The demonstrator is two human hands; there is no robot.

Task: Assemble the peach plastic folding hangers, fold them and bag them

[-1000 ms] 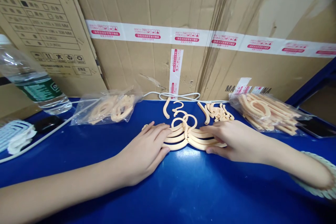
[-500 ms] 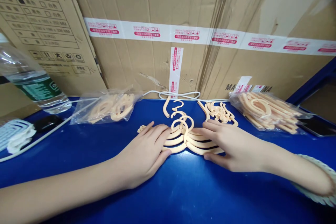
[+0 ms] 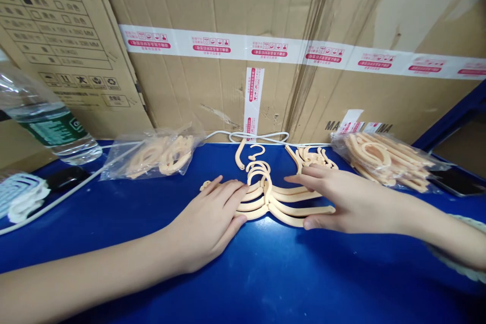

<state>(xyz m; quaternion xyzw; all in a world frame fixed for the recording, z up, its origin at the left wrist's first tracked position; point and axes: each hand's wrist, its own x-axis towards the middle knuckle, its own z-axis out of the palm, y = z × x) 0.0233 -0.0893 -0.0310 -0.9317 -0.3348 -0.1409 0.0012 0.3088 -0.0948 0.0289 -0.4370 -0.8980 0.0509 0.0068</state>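
A row of cream plastic hangers (image 3: 285, 215) with curved hooks lies nested on the blue table in front of me. My left hand (image 3: 212, 217) rests over their left arms, thumb at the near side and fingers on the far side, hiding those ends. At the right arm tips is my right hand (image 3: 341, 200), its fingers stretched out and the thumb apart from them. The right thumb is close to the nearest hanger's tip; whether it touches I cannot tell. Behind the row lie a loose hook (image 3: 257, 152) and a curved hanger arm (image 3: 239, 155).
A pile of cream parts (image 3: 313, 157) lies behind my right hand. Clear bags of parts stand left (image 3: 155, 154) and right (image 3: 383, 159). A water bottle (image 3: 56, 126), a white cable (image 3: 261, 136) and a dark phone (image 3: 459, 182) are around. A cardboard box (image 3: 212, 96) walls the back.
My right hand has moved slightly right and back, uncovering the hangers' right arm tips. The hooks have drawn closer together. My left hand has stayed in place.
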